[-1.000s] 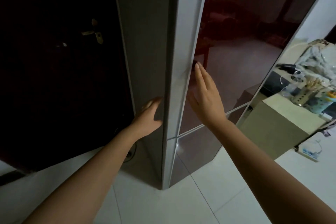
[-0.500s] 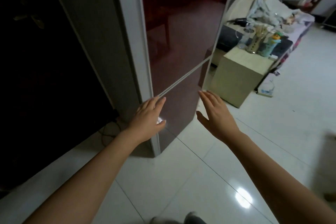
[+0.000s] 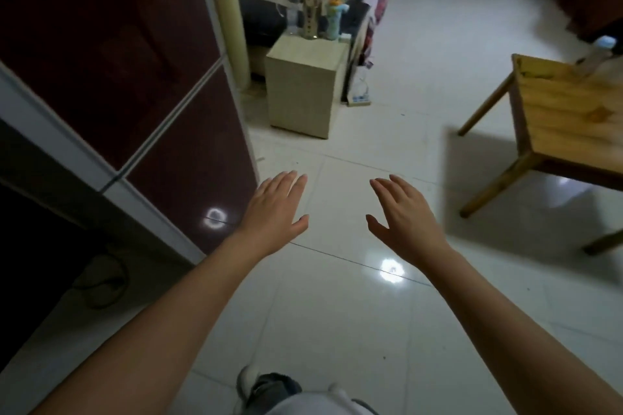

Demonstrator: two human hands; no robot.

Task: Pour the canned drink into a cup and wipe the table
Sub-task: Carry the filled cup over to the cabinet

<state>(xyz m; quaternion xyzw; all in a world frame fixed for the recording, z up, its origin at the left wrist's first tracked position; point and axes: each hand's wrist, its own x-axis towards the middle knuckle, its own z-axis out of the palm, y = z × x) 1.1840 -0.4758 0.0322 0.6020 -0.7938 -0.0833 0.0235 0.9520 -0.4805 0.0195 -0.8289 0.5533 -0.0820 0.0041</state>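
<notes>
1. Head view, step in hand: both hands hung in the air over the floor and held nothing. The left hand [image 3: 274, 214] was spread flat with straight fingers, just beside the lower front corner of the fridge [image 3: 111, 54] and not touching it. The right hand [image 3: 403, 219] was likewise spread and empty, farther from the fridge, toward the wooden table [image 3: 566, 111].

2. Where the task's things were: no can and no cup could be made out. The table stood well apart from the fridge, at the right edge of the frame; something pale rested on its far corner, too blurred to name. No cloth was seen.

3. Judged stage: the task looked barely begun, with nothing poured and nothing wiped. The next move probably called for finding the canned drink and a cup and getting them to the table, so the empty hands had to reach for something first.

4. Materials and shapes:
- The fridge had glossy dark-red door panels, parted by a pale strip, with a grey side.
- The floor [image 3: 337, 330] was of shiny pale tiles with thin grout lines and lamp glare.
- The table was of bare yellowish wood, square-edged, on slanted round legs.
- A boxy beige cabinet [image 3: 303, 91] stood beyond the fridge, with cluttered small items on top.
</notes>
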